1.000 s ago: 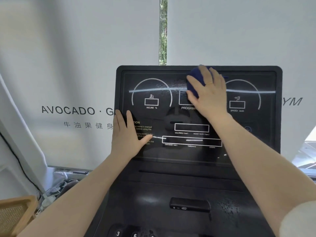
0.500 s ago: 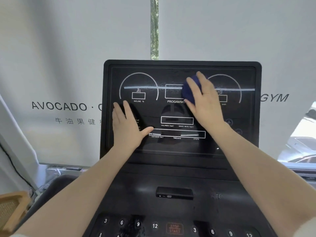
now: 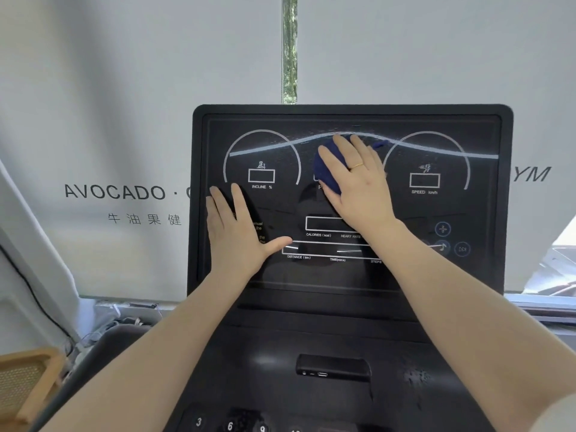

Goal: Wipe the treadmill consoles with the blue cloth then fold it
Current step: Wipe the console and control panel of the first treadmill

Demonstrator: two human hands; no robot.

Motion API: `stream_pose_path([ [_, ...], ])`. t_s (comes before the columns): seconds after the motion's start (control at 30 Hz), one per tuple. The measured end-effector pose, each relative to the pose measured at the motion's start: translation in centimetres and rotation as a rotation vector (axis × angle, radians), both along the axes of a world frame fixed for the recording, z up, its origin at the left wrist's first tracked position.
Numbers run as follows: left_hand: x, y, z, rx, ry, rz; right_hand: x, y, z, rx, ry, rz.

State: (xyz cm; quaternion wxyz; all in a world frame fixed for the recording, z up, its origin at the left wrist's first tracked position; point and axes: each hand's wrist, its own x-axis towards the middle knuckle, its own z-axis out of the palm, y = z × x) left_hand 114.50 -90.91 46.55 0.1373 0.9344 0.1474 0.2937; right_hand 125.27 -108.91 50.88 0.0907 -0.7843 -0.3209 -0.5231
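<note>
Right hand (image 3: 358, 179) pressed flat, fingers straight, on blue cloth (image 3: 327, 173), mostly hidden, at console (image 3: 352, 120) centre | left hand (image 3: 237, 235) lay open, lower left | keypad cropped below.

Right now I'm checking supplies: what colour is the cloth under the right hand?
Dark navy blue cloth, seen best in the head view.

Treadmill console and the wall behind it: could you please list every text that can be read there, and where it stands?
"INCLINE %": left dial, console.
"SPEED km/h": right dial.
"CALORIES (kcal)", "HEART RATE": under the middle box.
"DISTANCE (km)", "TIME", "STEPS": under the long box.
"3", "6", "9": bottom keys.
"AVOCADO ·", "YM", "牛油果健": blind.
Hidden or unreadable: the label under the blue cloth and right hand; small print beside the left hand.
</note>
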Motion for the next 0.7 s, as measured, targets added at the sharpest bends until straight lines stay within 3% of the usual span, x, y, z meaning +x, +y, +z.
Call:
stream_pose_path([
  [0.13,-0.4,0.1,0.1,-0.005,0.006,0.0,-1.9,1.4,0.9,0.072,0.013,0.032],
  [0.27,-0.7,0.7,0.0,0.043,-0.006,-0.017,-4.4,6.2,-0.2,-0.08,-0.125,-0.002],
  [0.47,-0.7,2.3,-0.3,0.091,-0.063,-0.029,-3.8,8.7,-1.9,-0.175,0.062,-0.015],
  [0.7,-0.6,2.7,-0.4,0.112,-0.046,-0.027,-0.7,6.8,1.5,-0.107,-0.006,-0.086],
])
